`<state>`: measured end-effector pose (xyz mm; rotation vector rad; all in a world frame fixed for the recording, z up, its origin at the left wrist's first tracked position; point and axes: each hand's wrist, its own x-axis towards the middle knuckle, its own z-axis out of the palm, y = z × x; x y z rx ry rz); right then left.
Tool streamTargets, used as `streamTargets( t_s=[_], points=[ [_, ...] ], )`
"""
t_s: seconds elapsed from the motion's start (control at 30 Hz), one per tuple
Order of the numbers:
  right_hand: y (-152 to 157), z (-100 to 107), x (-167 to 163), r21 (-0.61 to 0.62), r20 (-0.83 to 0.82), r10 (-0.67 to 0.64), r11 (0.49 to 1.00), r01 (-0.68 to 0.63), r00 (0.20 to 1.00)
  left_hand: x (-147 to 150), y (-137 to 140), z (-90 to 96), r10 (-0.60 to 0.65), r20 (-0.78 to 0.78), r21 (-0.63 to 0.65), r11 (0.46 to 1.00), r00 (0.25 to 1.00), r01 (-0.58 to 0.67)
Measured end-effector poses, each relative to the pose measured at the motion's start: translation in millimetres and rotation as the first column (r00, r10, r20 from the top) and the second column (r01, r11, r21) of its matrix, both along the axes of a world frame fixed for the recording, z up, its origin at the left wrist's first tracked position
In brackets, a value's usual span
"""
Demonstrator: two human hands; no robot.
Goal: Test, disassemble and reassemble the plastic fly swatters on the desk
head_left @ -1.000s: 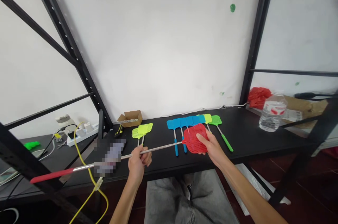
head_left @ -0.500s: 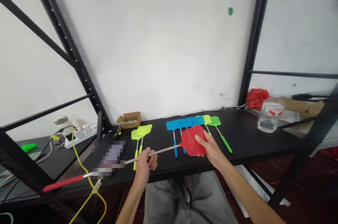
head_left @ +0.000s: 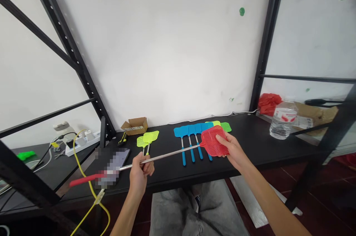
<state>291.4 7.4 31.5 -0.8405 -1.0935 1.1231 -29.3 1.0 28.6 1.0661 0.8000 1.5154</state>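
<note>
A red fly swatter (head_left: 213,142) with a long metal shaft is held level above the table between both hands. My right hand (head_left: 232,150) pinches its mesh head, thumb on top. My left hand (head_left: 141,169) is closed round the metal shaft; the red handle sticks out to the left. Behind the red head lie several blue fly swatters (head_left: 182,131) side by side. Partly covered by it are a yellow swatter (head_left: 217,123) and a green swatter (head_left: 227,127). Two yellow-green swatters (head_left: 151,137) lie beyond my left hand, their handles hidden by it.
On the black table (head_left: 244,135) stand a small cardboard box (head_left: 136,126) and a water bottle (head_left: 283,119). A phone (head_left: 121,158), partly pixelated, lies at the left. A yellow cable (head_left: 80,161) hangs over the left edge, near a power strip (head_left: 83,144). Black frame posts (head_left: 267,43) flank the table.
My right hand and the red swatter's head have moved right and slightly up. My left hand has shifted left, and the red handle has come rightward and up.
</note>
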Motion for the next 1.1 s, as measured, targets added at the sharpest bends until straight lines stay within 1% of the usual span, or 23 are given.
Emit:
streamTargets(
  t_s=[0.2, 0.43, 0.63, 0.83, 1.1],
  points=[
    [1.7, 0.4, 10.8, 0.004, -0.025, -0.013, 1.0, 0.013, 1.0, -8.8, 1.4, 2.9, 0.051, 0.022, 0.018, 0.999, 0.998, -0.051],
    [0.6, -0.3, 8.2, -0.004, -0.015, -0.026, 1.0, 0.026, 1.0, -2.7, 0.5, -0.2, 0.024, 0.078, -0.014, 1.0, 0.997, -0.023],
    [1.9, -2.6, 9.8, 0.004, -0.001, -0.045, 0.999, 0.045, 0.999, 0.7, 1.9, -4.5, 0.018, 0.075, -0.009, 1.0, 0.997, -0.017],
    [1.9, -2.7, 7.6, 0.017, 0.009, -0.067, 0.998, 0.067, 0.998, 0.1, 3.1, -6.4, 0.007, 0.112, -0.033, 0.999, 0.994, -0.003],
    [-1.3, 0.9, 4.8, 0.023, 0.01, -0.067, 0.997, 0.067, 0.998, 0.2, 2.4, -6.2, 0.01, 0.079, -0.035, 0.999, 0.997, -0.007]
  ],
)
